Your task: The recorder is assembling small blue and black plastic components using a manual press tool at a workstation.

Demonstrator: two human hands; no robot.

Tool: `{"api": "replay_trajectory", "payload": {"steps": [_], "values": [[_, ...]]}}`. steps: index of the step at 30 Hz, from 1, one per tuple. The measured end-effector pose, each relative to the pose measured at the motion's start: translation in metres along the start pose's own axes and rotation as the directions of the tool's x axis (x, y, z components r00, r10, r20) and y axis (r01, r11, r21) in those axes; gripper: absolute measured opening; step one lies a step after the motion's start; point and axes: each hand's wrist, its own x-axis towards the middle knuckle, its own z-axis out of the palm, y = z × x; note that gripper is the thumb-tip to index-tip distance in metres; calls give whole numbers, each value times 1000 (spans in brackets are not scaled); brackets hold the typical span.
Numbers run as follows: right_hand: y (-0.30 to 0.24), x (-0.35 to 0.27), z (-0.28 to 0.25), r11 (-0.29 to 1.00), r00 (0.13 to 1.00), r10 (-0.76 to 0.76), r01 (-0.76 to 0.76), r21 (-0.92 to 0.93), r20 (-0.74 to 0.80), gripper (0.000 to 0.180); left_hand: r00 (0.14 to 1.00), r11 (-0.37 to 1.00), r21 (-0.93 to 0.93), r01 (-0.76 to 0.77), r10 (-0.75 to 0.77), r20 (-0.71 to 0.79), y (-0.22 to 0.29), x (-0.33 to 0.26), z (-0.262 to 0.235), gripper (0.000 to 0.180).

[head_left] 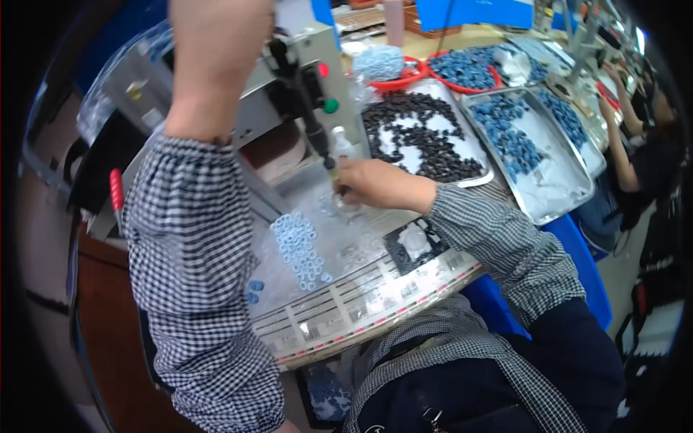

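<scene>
The right hand (379, 184) is at the lower end of the press's black rod (312, 130), its fingers curled close together; whether they pinch anything cannot be told. The rod slants down rightward, toward those fingers. The left hand (220, 32) is up by the press body (328, 54), cut off by the picture's edge, so its grip cannot be told.

The pale blue rings (294, 249) lie on the tabletop (361, 303), left of the right hand and nearer the front edge, in a patch whose long axis runs roughly from the press toward that edge. The right hand is the nearer one. A white bottle (341, 142) stands just behind it.
</scene>
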Motion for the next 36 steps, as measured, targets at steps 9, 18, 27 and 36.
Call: {"api": "replay_trajectory", "payload": {"steps": [9,18,27,36], "values": [[38,-173,-119,848,776,399,-514,-126,-488,25,859,864,-43,502,-504,-93,21,-166,-48,31],[19,-178,-158,823,727,392,-551,-138,-564,36,586,571,219,791,-810,-1,-53,-273,16,22],[-67,2,-183,989,876,-104,139,41,-472,56,854,726,556,405,-518,54,-82,-293,20,26],[-112,91,-224,778,853,-149,414,473,-501,56,759,693,511,508,-641,115,-73,-283,29,35]]}}
